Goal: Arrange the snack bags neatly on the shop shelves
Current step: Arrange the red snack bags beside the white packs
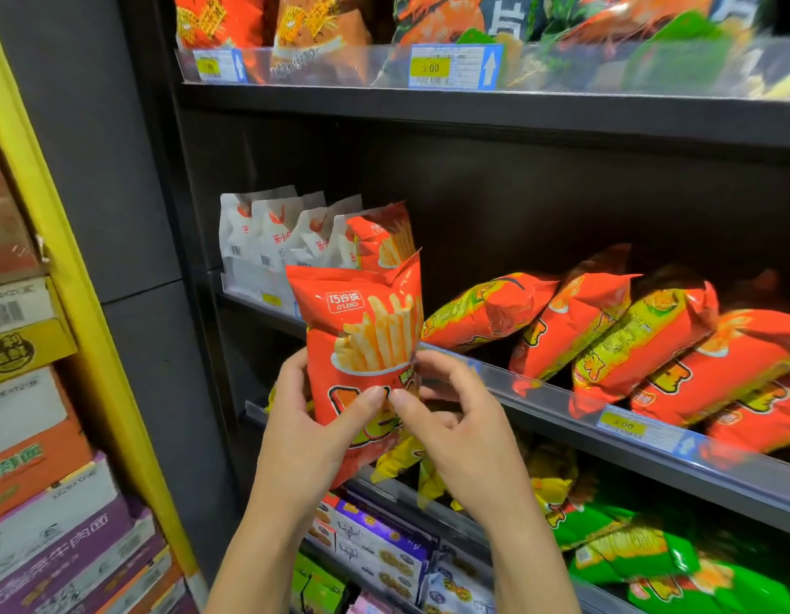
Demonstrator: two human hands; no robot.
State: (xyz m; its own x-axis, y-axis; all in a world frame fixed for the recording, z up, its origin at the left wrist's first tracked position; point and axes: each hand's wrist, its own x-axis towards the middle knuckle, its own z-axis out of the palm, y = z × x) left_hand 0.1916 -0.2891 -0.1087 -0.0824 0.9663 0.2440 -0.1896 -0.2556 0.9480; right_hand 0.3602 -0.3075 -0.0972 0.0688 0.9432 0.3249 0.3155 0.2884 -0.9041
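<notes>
left grip (315,418) pinching fries bag (362,321) | right grip (455,429) seemingly pinching same bag | upright before middle shelf (557,394)

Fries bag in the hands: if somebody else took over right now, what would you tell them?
The left grip holds the red fries bag by its lower left side; the right grip pinches its lower right.
The bag is upright in front of the middle shelf, not yet on it.
Done: a second fries bag stands beside the white bags.
Left: shelve the held bag, probably next to it, then straighten the orange-green bags lying tilted further along.
</notes>
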